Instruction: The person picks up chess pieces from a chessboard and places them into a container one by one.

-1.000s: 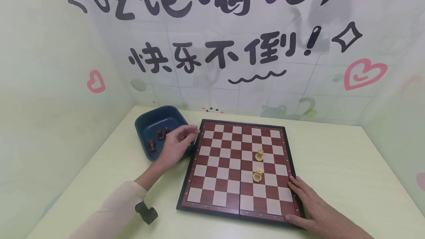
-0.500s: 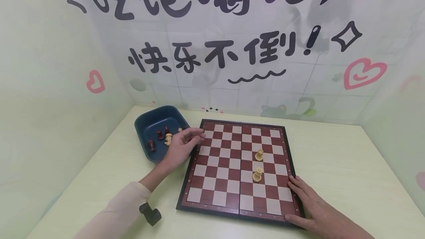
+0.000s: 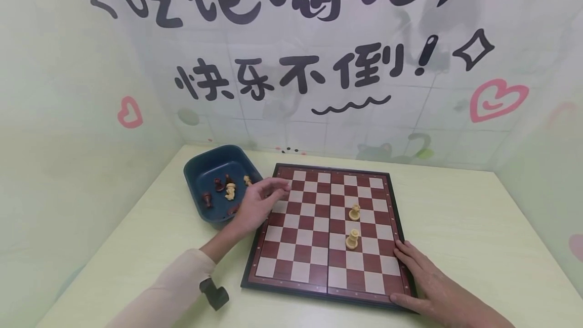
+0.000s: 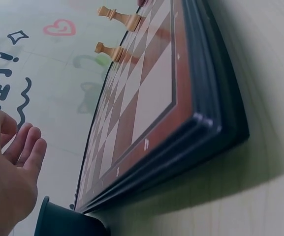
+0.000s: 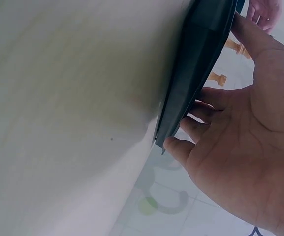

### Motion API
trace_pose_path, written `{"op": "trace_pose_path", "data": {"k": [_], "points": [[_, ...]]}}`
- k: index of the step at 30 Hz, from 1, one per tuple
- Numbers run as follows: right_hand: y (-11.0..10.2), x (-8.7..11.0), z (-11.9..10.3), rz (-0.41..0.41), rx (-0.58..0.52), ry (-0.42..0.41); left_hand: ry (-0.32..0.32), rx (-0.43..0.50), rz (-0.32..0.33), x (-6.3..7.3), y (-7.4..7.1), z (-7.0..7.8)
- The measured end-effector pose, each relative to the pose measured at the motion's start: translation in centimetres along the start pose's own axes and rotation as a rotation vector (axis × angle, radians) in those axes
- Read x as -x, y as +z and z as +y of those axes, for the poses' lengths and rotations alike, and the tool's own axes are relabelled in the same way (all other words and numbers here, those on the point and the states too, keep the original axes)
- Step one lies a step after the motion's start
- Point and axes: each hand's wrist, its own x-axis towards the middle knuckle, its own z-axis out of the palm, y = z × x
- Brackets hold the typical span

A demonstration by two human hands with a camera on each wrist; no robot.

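My left hand (image 3: 260, 205) is over the left edge of the chessboard (image 3: 307, 254), fingers bent and thumb close to the fingertips. I cannot tell whether a small piece sits between them; in the left wrist view the hand (image 4: 14, 172) hides its own grip. My right hand (image 3: 430, 282) rests along the board's right edge near the front corner, fingers extended against the rim and thumb on the frame. On the board's right half stand two cream chess pieces, a farther one (image 3: 354, 212) and a nearer one (image 3: 352, 239), both upright.
A dark blue bin (image 3: 193, 186) stands beyond the board's left side. Inside lie several dark red pieces, such as one (image 3: 207, 200), and cream ones, such as a knight (image 3: 230, 192). A printed wall sheet (image 3: 291, 130) closes off the table's (image 3: 460, 216) back.
My left hand has moved right, from the bin onto the board's left edge, uncovering cream pieces in the bin. My right hand and the two pieces on the board stay put.
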Motion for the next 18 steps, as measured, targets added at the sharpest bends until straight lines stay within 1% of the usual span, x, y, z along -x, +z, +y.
{"op": "trace_pose_path", "data": {"k": [5,11,18], "points": [[-0.1,0.1,-0.1,-0.009,-0.009,0.013,-0.001,0.016,-0.023,-0.2,0.7,0.1],[-0.2,0.1,0.0,0.004,0.001,-0.001,-0.015,0.047,-0.051,-0.5,1.6,0.0],[-0.2,0.2,0.0,0.024,0.006,-0.015,-0.034,-0.031,-0.071,-0.7,2.7,0.4]]}}
